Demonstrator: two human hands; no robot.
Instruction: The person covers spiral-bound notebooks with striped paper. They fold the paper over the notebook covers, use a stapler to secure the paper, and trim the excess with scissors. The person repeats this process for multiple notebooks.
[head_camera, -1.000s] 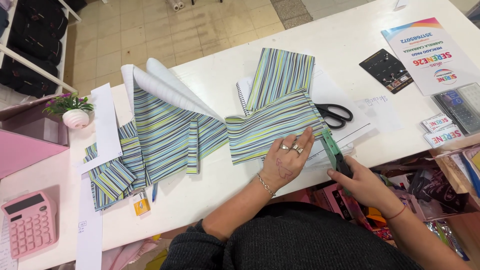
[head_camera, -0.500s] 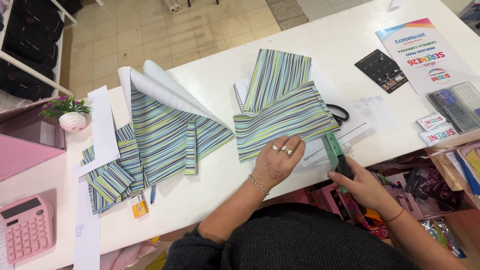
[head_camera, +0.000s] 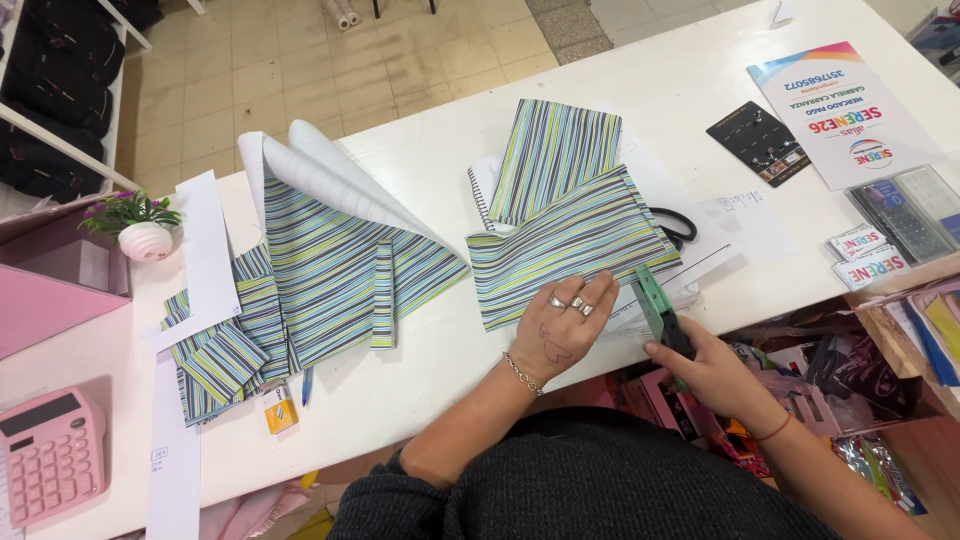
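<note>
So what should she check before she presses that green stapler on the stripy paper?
1. Left hand flat on the folded striped paper, pinning it: ok.
2. Right hand gripping the green stapler: ok.
3. Stapler mouth at the paper's lower right edge: looks ok, though whether the edge sits fully inside it: cannot tell.
4. Left fingers away from the stapler: not ok, they lie very close beside it.
5. Black scissors out of the way: ok, they lie behind the paper, partly hidden.
6. Paper's folded edges lined up: cannot tell.
</note>
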